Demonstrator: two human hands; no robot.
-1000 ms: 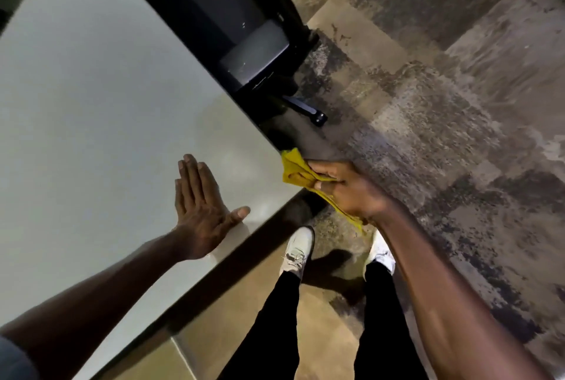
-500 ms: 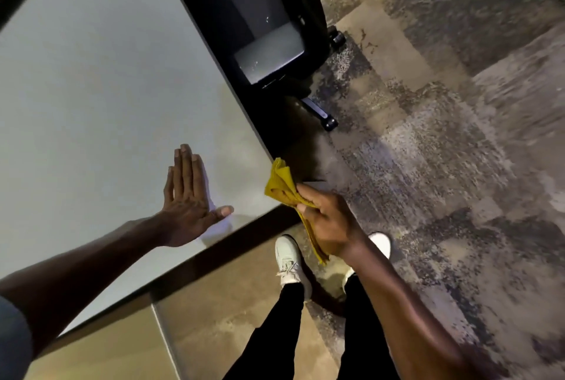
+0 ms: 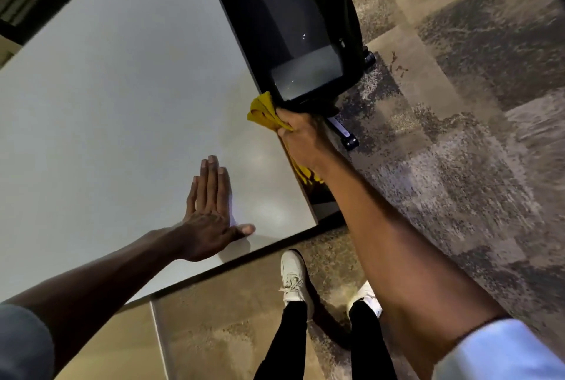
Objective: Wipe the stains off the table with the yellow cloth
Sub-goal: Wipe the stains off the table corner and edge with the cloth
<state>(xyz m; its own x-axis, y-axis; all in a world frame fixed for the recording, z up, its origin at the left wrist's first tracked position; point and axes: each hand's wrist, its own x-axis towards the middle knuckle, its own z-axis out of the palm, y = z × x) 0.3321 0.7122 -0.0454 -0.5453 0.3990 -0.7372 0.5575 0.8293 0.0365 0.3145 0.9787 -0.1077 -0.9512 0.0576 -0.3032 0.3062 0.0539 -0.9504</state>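
A pale grey table fills the left of the view, its near right corner close to my feet. My left hand lies flat on it, palm down, fingers straight and together, thumb out. My right hand grips the bunched yellow cloth at the table's right edge, with the front of the cloth lying on the tabletop. A tail of the cloth hangs below my wrist, off the edge. I see no distinct stains on the surface, only soft light reflections.
A black office chair on castors stands tight against the table's right edge, just beyond the cloth. Patchy brown and grey carpet covers the floor to the right. My white shoes and black trousers stand below the table corner.
My right hand has carried the cloth up from beside the table corner to the right edge, further along the table. My left hand stays flat on the table.
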